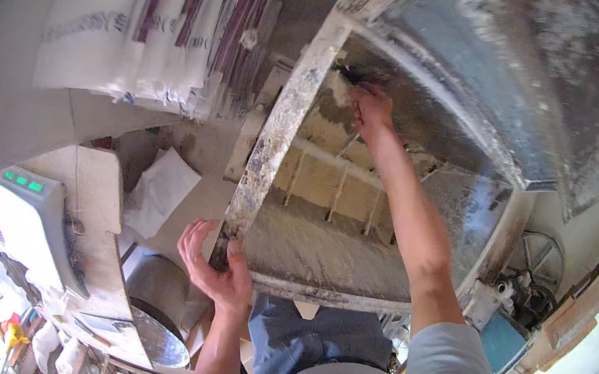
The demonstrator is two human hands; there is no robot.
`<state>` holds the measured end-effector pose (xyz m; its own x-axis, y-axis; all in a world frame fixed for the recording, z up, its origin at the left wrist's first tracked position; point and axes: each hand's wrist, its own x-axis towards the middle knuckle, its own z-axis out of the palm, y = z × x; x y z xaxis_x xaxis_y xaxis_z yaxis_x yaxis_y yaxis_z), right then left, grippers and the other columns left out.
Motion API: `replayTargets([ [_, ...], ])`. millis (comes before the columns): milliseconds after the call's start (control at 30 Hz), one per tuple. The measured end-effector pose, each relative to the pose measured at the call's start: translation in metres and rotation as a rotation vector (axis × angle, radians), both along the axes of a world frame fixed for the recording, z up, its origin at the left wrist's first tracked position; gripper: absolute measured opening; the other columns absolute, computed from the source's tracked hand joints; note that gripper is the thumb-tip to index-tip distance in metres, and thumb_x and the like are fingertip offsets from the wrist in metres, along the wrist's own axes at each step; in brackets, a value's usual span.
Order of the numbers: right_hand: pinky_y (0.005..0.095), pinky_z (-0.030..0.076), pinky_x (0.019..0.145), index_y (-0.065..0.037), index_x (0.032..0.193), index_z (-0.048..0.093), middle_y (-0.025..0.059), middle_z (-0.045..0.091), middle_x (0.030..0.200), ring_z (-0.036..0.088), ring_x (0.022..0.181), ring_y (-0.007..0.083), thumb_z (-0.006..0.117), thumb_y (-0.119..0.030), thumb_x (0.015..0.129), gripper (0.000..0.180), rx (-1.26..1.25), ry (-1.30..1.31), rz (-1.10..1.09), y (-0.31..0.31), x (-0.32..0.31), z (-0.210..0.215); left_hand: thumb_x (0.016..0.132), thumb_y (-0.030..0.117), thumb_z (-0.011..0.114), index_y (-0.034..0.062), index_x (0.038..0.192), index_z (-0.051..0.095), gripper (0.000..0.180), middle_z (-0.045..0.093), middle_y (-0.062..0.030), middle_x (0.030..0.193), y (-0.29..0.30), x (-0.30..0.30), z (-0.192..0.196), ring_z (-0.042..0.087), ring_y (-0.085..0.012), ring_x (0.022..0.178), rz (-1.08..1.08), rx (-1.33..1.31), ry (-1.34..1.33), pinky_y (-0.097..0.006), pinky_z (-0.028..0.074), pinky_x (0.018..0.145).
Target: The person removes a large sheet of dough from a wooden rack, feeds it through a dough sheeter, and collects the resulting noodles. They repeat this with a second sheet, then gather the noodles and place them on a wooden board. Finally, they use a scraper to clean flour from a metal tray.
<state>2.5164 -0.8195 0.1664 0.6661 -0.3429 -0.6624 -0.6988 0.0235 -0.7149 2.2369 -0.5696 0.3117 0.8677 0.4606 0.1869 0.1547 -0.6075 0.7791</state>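
— At the near left corner of the flour-crusted mixer trough (321,247), what was the left hand (216,263) seen doing?

— It was clamped on the trough's left rim (276,138), the thumb laid over the top of the edge and the fingers wrapped round its outer side.

— And the right hand (372,109)?

— It was stretched deep into the trough, up at the far left corner under the raised metal lid (515,72). The fingers were curled together against a pale lump of dough (340,89) stuck to the inner wall; whether anything was pinched between them could not be told.

— What was seen inside the trough?

— A horizontal shaft with short paddles (338,185) was seen across the middle, coated in yellowish dough, and the floor was dusted with flour.

— And around it?

— Stacked white sacks (163,15) were seen at upper left, a scale with a green display (31,214) at left, a grey round bucket (158,293) below the left hand, and a belt wheel (538,262) at right.
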Motion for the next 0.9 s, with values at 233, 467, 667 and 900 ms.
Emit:
replayTargets([
  [233, 0.0318, 0.028, 0.042, -0.015, 0.127, 0.067, -0.0016, 0.049, 0.066, 0.04, 0.049, 0.011, 0.068, -0.016, 0.097, 0.03, 0.045, 0.137, -0.052, -0.02, -0.029, -0.234, 0.095, 0.018, 0.066, -0.003, 0.132, 0.052, 0.045, 0.065, -0.0179, 0.118, -0.005, -0.011, -0.015, 0.056, -0.0411, 0.117, 0.09, -0.055, -0.072, -0.056, 0.041, 0.107],
  [467, 0.0282, 0.029, 0.04, -0.018, 0.152, 0.049, -0.0002, 0.049, 0.07, 0.039, 0.048, 0.0097, 0.065, -0.012, 0.101, 0.054, 0.218, -0.022, 0.045, -0.017, -0.069, 0.044, 0.089, 0.012, 0.065, -0.0023, 0.129, 0.054, 0.043, 0.066, -0.0175, 0.118, -0.004, 0.0, -0.003, 0.056, -0.0401, 0.116, 0.007, 0.009, -0.02, -0.056, 0.041, 0.105],
  [667, 0.0226, 0.026, 0.04, -0.012, 0.123, 0.06, -0.0029, 0.05, 0.071, 0.038, 0.048, 0.005, 0.065, -0.01, 0.098, 0.025, 0.512, -0.096, -0.004, 0.004, -0.013, 0.139, 0.088, 0.01, 0.064, -0.0024, 0.13, 0.055, 0.045, 0.065, -0.0175, 0.118, -0.005, 0.002, 0.003, 0.056, -0.0415, 0.114, -0.04, 0.105, 0.053, -0.055, 0.041, 0.104],
  [900, 0.0376, 0.028, 0.046, -0.006, 0.093, 0.044, 0.0028, 0.036, 0.066, 0.033, 0.056, 0.0154, 0.063, -0.006, 0.1, 0.02, 0.327, 0.187, 0.033, 0.005, 0.049, -0.134, 0.091, 0.012, 0.064, -0.0035, 0.132, 0.053, 0.045, 0.064, -0.0188, 0.12, -0.009, -0.001, -0.006, 0.056, -0.0377, 0.116, 0.054, -0.002, 0.014, -0.052, 0.042, 0.105],
])
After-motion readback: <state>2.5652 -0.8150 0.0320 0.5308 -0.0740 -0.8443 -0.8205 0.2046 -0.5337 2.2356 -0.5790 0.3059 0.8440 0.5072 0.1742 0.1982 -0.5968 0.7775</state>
